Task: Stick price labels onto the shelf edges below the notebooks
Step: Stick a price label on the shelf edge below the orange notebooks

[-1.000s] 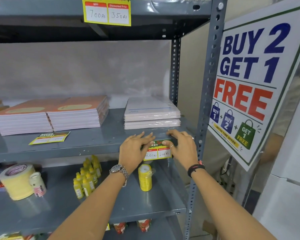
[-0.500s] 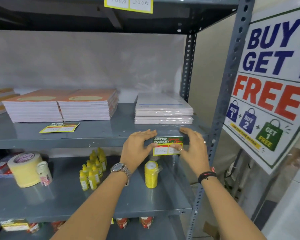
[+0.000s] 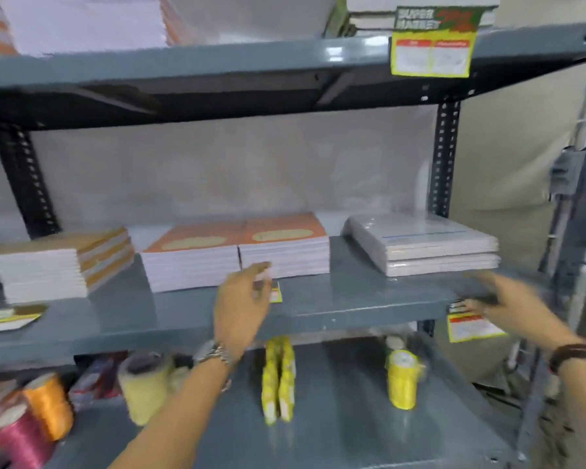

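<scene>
A yellow price label (image 3: 467,324) is stuck on the front edge of the grey middle shelf (image 3: 352,313), below the plastic-wrapped notebooks (image 3: 427,248). My right hand (image 3: 508,304) is blurred, fingers spread, at the label's top right corner. My left hand (image 3: 244,299) hovers over a loose price label (image 3: 277,295) lying on the shelf in front of the orange notebook stacks (image 3: 244,252). Most of that label is hidden under my fingers, and the blur hides whether they grip it. Another loose label (image 3: 7,319) lies at the far left, before a brown-edged notebook stack (image 3: 58,265).
The upper shelf carries a stuck label (image 3: 433,45) on its edge. On the lower shelf stand yellow glue bottles (image 3: 278,380), a yellow spool (image 3: 401,379), a pale tape roll (image 3: 142,390), an orange spool (image 3: 48,404) and a pink one (image 3: 17,438). A perforated upright (image 3: 445,157) bounds the right.
Both hands have left the stuck label; my left hand swung left to the loose label by the orange notebooks. The view turned left and up, and the sale sign dropped out.
</scene>
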